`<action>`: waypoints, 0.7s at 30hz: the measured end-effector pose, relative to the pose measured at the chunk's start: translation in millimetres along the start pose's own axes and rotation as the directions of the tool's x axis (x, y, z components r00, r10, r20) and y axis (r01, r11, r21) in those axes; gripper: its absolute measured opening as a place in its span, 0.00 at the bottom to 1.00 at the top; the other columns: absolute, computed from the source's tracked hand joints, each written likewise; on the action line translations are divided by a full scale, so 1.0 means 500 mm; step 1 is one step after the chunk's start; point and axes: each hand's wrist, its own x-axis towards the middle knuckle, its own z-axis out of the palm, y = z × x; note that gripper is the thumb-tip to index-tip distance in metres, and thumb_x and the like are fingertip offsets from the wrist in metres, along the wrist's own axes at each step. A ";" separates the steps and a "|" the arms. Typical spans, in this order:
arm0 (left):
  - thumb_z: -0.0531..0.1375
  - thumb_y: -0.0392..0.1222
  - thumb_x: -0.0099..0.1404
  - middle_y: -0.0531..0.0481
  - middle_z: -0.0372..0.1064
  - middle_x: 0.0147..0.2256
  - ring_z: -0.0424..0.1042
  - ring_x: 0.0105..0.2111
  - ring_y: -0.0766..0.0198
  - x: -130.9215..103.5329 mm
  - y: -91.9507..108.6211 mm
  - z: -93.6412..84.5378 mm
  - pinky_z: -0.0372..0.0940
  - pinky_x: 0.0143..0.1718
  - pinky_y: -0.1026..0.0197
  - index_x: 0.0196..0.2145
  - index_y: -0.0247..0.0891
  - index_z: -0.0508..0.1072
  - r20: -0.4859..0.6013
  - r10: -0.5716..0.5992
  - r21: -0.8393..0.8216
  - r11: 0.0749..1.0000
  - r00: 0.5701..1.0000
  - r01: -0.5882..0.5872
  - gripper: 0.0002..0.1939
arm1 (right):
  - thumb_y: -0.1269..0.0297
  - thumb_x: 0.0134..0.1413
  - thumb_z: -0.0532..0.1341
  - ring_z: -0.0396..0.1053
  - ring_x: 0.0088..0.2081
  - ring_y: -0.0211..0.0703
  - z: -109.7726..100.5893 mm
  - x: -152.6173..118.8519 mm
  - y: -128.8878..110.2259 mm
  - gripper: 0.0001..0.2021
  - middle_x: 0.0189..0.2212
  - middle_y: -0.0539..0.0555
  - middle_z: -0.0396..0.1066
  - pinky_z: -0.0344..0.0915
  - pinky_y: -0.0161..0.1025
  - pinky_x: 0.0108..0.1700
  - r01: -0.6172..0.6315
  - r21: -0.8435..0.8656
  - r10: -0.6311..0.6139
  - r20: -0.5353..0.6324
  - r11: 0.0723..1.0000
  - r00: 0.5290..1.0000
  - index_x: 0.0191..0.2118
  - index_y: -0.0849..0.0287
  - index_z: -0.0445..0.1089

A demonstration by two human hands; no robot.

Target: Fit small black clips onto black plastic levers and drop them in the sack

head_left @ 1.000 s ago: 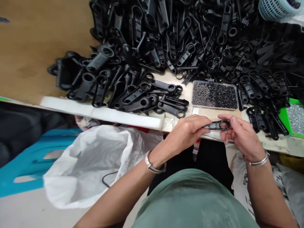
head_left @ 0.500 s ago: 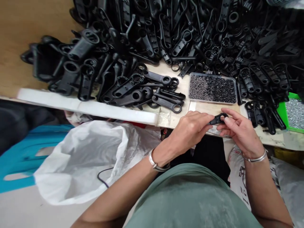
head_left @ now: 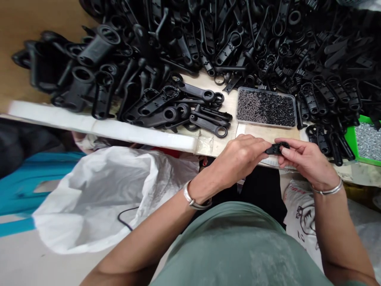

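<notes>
You have one black part (head_left: 273, 149) in hand, small, slim and elongated, with a dark surface. A rounded, ring-like end points to your right, and a narrower body runs from it to your left. You pinch the narrow end between the fingertips of your left hand (head_left: 241, 159), which hide its tip; your right hand (head_left: 309, 161) holds the rounded end, its thumb covering some of the ring. The part lies crosswise in front of you, its ring end angled slightly away from your body, over the near edge of the table (head_left: 262, 132). Its finer detail is too small to read.
</notes>
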 end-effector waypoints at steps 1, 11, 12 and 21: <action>0.56 0.39 0.71 0.49 0.78 0.36 0.77 0.36 0.64 -0.001 -0.001 0.001 0.70 0.42 0.63 0.41 0.36 0.73 0.001 -0.001 0.000 1.000 1.000 0.001 0.07 | 0.54 0.47 0.72 0.72 0.27 0.37 0.001 0.000 -0.001 0.26 0.26 0.51 0.74 0.74 0.38 0.35 -0.006 0.012 0.006 -0.003 1.000 1.000 0.51 0.62 0.73; 0.56 0.37 0.70 0.47 0.78 0.35 0.77 0.35 0.63 -0.004 0.000 0.005 0.69 0.41 0.62 0.41 0.34 0.73 -0.051 0.033 -0.013 0.999 0.998 -0.034 0.06 | 0.57 0.46 0.72 0.74 0.28 0.37 0.000 0.002 0.010 0.27 0.26 0.52 0.75 0.74 0.36 0.35 -0.008 0.078 0.009 -0.012 0.997 1.000 0.52 0.63 0.73; 0.56 0.37 0.70 0.48 0.78 0.35 0.77 0.35 0.63 -0.003 0.001 0.004 0.69 0.41 0.62 0.41 0.33 0.73 -0.052 0.037 -0.015 0.999 0.998 -0.037 0.06 | 0.57 0.47 0.72 0.73 0.28 0.37 -0.002 0.002 0.011 0.26 0.25 0.52 0.75 0.74 0.36 0.35 -0.007 0.062 0.007 0.000 0.998 1.000 0.51 0.62 0.73; 0.56 0.36 0.70 0.48 0.77 0.34 0.76 0.34 0.63 -0.003 0.004 0.002 0.69 0.39 0.62 0.41 0.34 0.73 -0.008 0.030 -0.034 0.999 1.000 -0.030 0.06 | 0.56 0.47 0.72 0.74 0.27 0.37 -0.011 0.007 0.012 0.26 0.25 0.51 0.75 0.74 0.36 0.35 -0.023 0.000 0.023 0.031 1.000 0.999 0.51 0.61 0.74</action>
